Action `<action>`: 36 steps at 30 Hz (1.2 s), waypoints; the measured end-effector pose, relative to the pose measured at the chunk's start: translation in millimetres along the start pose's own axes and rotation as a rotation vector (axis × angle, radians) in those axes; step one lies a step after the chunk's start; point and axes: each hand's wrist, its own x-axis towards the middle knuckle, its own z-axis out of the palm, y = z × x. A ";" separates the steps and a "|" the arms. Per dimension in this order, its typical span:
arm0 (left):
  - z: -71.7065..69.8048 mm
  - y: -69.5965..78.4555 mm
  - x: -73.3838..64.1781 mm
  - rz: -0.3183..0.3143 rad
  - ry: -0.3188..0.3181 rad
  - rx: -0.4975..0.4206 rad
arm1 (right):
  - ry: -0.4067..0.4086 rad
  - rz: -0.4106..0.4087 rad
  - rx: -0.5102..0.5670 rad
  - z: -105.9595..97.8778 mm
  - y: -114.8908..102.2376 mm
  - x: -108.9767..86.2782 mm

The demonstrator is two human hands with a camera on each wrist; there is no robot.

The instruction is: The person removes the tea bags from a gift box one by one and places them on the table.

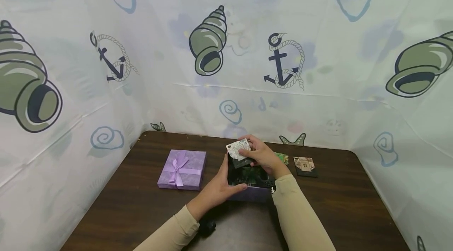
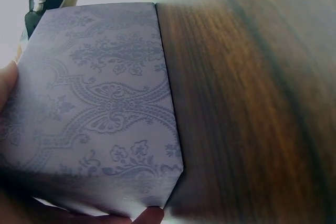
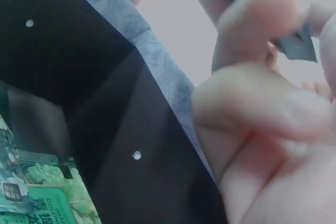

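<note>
An open purple gift box [image 1: 253,194] with a black inside stands on the table in front of the person. The left hand [image 1: 217,187] grips its left front corner, thumb on the front wall and fingers along the left side. In the left wrist view the box's patterned wall [image 2: 115,93] fills most of the frame. Above the box, the right hand [image 1: 263,155] pinches a small square white packet [image 1: 234,149] with a dark lower part. Inside the box lies green printed packaging [image 3: 50,203] with "OOLONG" lettering and pictured grapes.
The purple lid [image 1: 194,163] with its ribbon bow lies left of the box. To the right are a green packet [image 1: 283,158], partly behind the right arm, and a brown packet [image 1: 305,164]. The dark wooden table [image 1: 339,203] meets a printed cloth backdrop [image 1: 247,113].
</note>
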 end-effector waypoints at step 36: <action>-0.4 3.6 -3.0 -0.052 -0.039 -0.002 | 0.576 0.052 -0.445 -90.9 -53.0 -156.2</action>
